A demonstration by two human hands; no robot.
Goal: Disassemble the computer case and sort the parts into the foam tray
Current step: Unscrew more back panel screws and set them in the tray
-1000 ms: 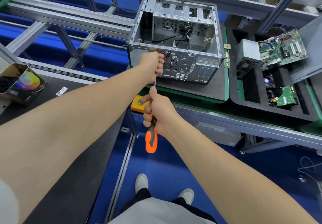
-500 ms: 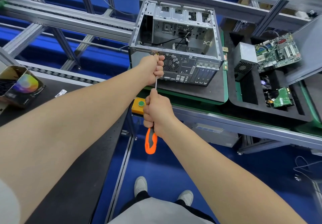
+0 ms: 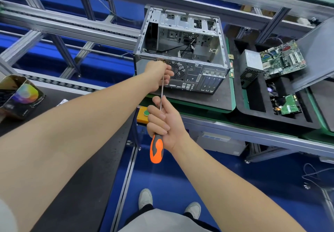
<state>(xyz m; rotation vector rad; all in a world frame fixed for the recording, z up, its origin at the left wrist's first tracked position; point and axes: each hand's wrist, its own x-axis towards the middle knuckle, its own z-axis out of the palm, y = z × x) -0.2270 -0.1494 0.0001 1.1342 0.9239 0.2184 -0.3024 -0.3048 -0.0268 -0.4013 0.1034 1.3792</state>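
1. Done: a green motherboard (image 3: 283,60), a grey boxy power supply (image 3: 250,65) and a small green circuit board (image 3: 290,107) rest in the black foam tray (image 3: 253,109).
2. Left: the grey steel computer case (image 3: 180,51) stands open just beside the tray.
3. Grip: the right hand (image 3: 166,121) clamps the orange-handled screwdriver (image 3: 156,150); the left hand (image 3: 159,76) curls round its shaft at the case's rear panel.

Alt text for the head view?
A person's right hand grips an orange-and-grey screwdriver; left hand holds its shaft at the rear of an open grey metal computer case. Beside the case, a black foam tray holds a silver power supply and green circuit boards.
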